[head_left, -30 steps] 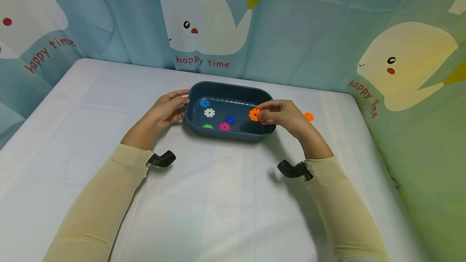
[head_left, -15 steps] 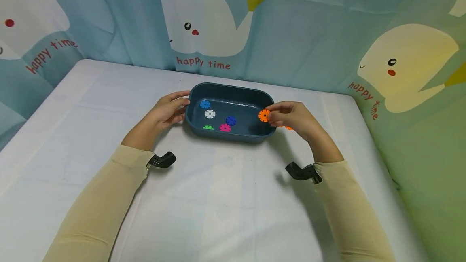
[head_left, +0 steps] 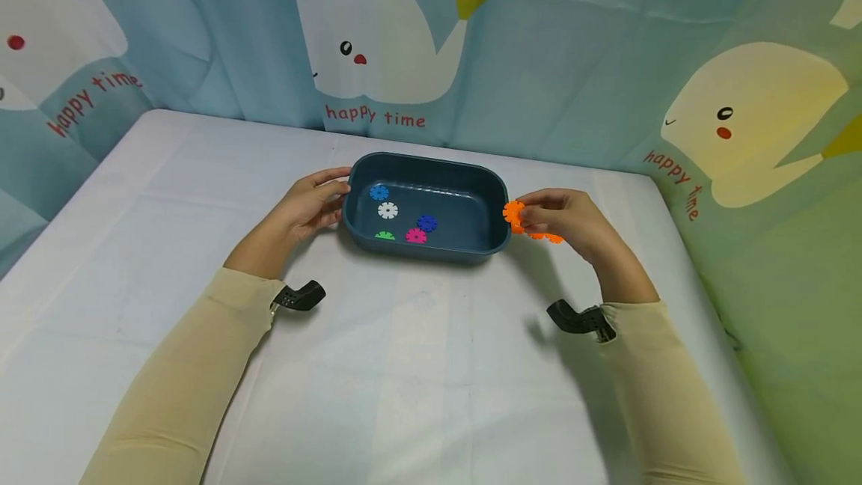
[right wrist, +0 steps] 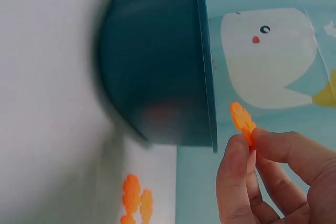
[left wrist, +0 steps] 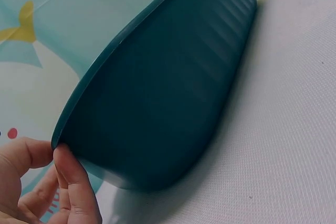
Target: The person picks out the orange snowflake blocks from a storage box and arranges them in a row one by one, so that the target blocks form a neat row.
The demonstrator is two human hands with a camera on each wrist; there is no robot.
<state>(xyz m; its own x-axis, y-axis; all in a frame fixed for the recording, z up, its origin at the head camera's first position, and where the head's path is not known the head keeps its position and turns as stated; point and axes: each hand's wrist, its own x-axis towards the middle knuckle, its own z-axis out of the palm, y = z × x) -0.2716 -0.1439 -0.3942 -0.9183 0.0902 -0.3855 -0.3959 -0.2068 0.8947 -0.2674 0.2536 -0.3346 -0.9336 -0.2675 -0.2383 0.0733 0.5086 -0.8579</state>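
A dark blue oblong plastic basin (head_left: 465, 247) stands at the far middle of the table. My left hand (head_left: 313, 202) pinches the rim at its left end; in the left wrist view the fingers (left wrist: 73, 179) meet at the rim. Just past the right end, my right hand (head_left: 569, 219) holds an orange notched snowflake disc (head_left: 512, 212) between thumb and fingertips. More orange discs (right wrist: 131, 192) lie on the table below that hand. Inside the basin are a light blue disc (head_left: 379, 192), a white disc (head_left: 387, 210) and several others, a green one partly hidden by the near wall.
White cloth covers the table (head_left: 404, 365). A light blue curtain (head_left: 572, 81) with whale prints hangs behind it and along the right side. Each beige sleeve (head_left: 195, 350) carries a black wrist mount (head_left: 301, 296).
My right hand has moved right with the orange disc, from over the basin to just beyond its right end. The left hand has stayed at the rim.
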